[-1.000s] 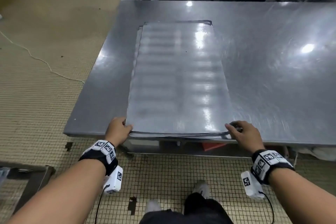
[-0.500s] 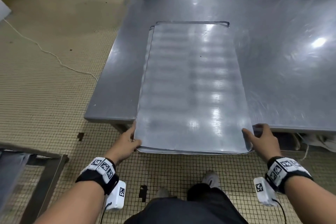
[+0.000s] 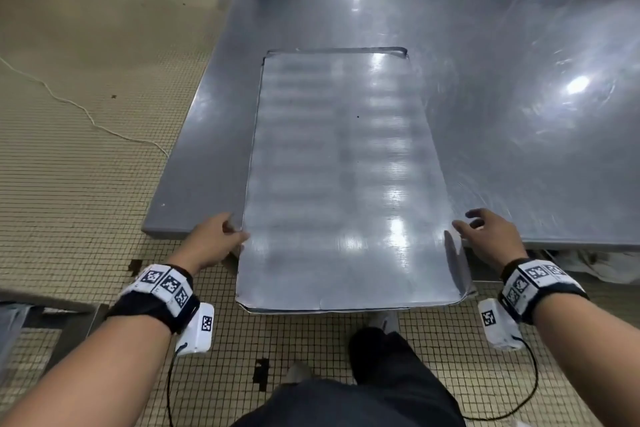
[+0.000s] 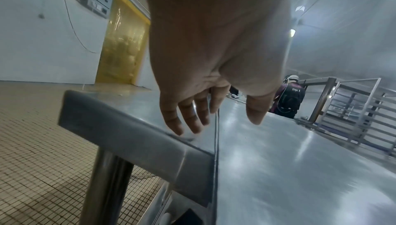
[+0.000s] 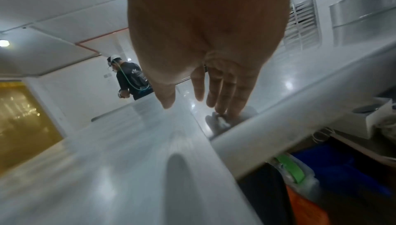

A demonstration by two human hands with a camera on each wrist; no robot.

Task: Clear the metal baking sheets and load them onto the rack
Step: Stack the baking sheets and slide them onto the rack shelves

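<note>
A stack of flat metal baking sheets (image 3: 339, 184) lies lengthwise on the steel table (image 3: 519, 149), its near end sticking out past the table's front edge. My left hand (image 3: 235, 229) is at the stack's left long edge, fingers relaxed, with the thumb against the edge. In the left wrist view its fingertips (image 4: 188, 127) touch the table beside the sheets (image 4: 289, 161). My right hand (image 3: 464, 220) is at the right long edge, also with fingers straight. Its fingertips (image 5: 227, 110) rest on the table next to the sheets (image 5: 117, 161). Neither hand grips anything.
A metal frame (image 3: 31, 315) stands low at my left. A rack with rails (image 4: 353, 110) is beyond the table. Another person (image 5: 130, 79) stands at the table's far side. A cord (image 3: 86, 114) lies on the tiled floor. Blue and orange bins (image 5: 342, 169) sit under the table.
The stack has slid toward me and now overhangs the table's front edge. Both hands left its near corners and moved forward along the long sides, fingers now straight.
</note>
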